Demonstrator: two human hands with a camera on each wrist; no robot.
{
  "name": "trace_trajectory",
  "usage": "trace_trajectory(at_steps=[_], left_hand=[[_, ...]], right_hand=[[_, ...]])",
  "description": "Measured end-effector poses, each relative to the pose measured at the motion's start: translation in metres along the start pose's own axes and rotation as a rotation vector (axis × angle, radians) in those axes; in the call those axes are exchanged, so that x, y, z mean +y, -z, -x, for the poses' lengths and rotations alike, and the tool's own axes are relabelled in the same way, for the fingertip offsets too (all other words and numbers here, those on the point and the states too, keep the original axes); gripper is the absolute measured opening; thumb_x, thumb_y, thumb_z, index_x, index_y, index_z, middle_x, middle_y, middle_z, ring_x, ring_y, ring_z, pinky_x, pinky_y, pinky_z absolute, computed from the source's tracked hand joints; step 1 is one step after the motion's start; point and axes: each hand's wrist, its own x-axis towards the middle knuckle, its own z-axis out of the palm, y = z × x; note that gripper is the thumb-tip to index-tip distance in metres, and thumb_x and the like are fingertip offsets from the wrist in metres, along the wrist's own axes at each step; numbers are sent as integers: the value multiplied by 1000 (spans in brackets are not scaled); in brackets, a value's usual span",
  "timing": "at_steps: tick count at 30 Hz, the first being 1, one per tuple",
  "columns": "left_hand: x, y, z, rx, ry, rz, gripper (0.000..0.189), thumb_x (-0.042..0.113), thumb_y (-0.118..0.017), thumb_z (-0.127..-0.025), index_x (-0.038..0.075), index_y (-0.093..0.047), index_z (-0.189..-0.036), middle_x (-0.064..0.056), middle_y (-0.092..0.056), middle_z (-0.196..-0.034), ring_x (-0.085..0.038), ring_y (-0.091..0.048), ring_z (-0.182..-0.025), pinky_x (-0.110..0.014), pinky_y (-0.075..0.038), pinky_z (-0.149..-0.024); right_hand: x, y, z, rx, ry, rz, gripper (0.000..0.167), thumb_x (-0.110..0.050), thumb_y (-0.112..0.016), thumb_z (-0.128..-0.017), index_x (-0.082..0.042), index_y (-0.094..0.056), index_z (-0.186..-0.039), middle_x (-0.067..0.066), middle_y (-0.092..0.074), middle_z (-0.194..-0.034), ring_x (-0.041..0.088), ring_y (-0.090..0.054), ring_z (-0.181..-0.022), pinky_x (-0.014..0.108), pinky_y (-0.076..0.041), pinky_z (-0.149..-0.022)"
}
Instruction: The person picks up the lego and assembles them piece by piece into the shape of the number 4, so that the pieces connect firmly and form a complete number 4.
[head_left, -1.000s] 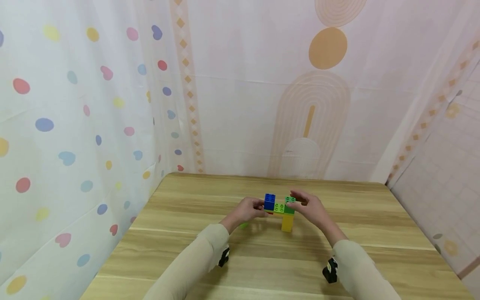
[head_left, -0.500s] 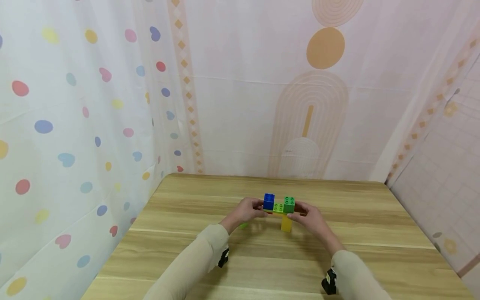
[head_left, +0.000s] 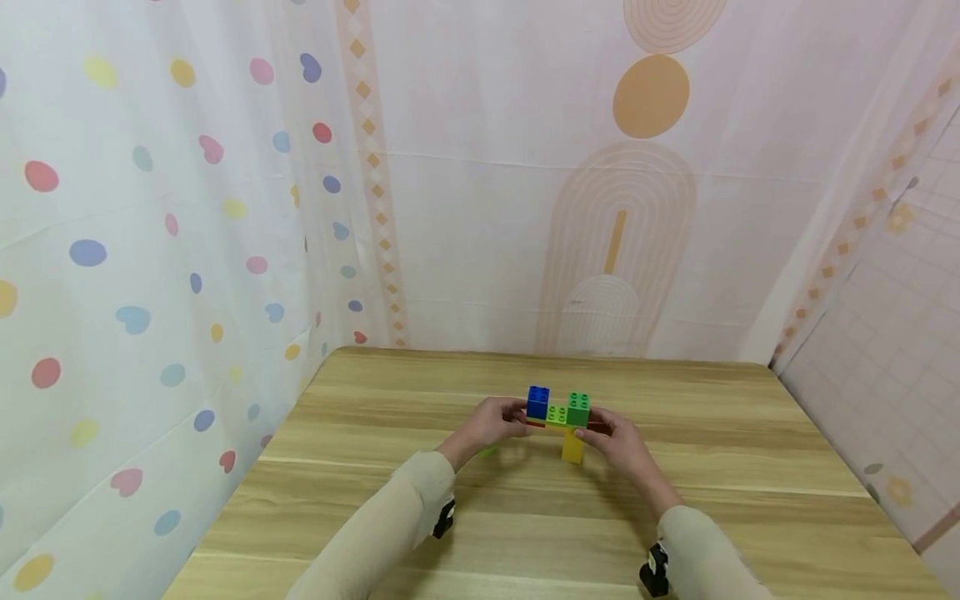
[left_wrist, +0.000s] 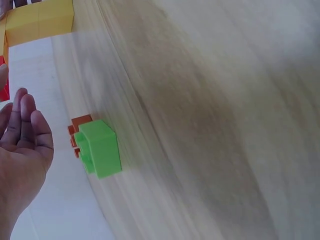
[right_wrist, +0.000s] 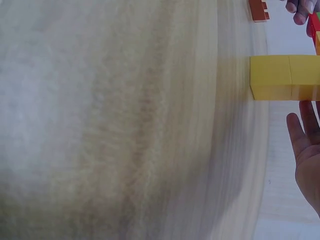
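Observation:
A toy-brick structure stands mid-table: a column of yellow bricks (head_left: 572, 447) bears a crosspiece with a lime-green studded brick (head_left: 557, 415) in its middle. On its left end sits a blue brick (head_left: 537, 402), with a red brick (head_left: 536, 423) below. A green brick (head_left: 578, 409) tops the right end above the column. My left hand (head_left: 491, 422) grips the left end at the red brick, thumb in front and fingers behind. My right hand (head_left: 621, 439) pinches the right end just below the green brick; its fingertips are partly hidden behind the structure.
On the wooden table (head_left: 450, 375), a loose light-green brick (left_wrist: 106, 150) lies beside an orange-brown brick (left_wrist: 81, 121) below my left hand. In the head view the left hand mostly hides them. Patterned curtains (head_left: 480, 233) hang behind and to the left of the table.
My right hand has come down from around the green brick to the crosspiece's right end. My left hand stays at the left end, where more of the red brick now shows.

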Motion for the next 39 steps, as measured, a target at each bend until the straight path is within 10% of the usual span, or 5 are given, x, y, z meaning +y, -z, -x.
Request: trace_trajectory(at_steps=[19, 39], left_hand=[[-26, 35, 36, 210, 54, 25, 49, 20, -73, -92, 1, -58, -135, -17, -60, -126, -28, -55, -112, -46, -48, -91], [-60, 19, 56, 283, 86, 26, 49, 19, -78, -88, -5, -61, -128, -10, -65, -106, -22, -59, -96, -38, -52, -82]], right_hand=[[-1, 0, 2, -5, -7, -22, 46, -22, -70, -94, -5, -59, -135, 9, -65, -120, 24, -60, -111, 39, -51, -93], [0, -1, 2, 8, -16, -1, 46, -25, -71, -93, -7, -60, -134, 8, -65, -119, 22, -60, -108, 38, -51, -92]])
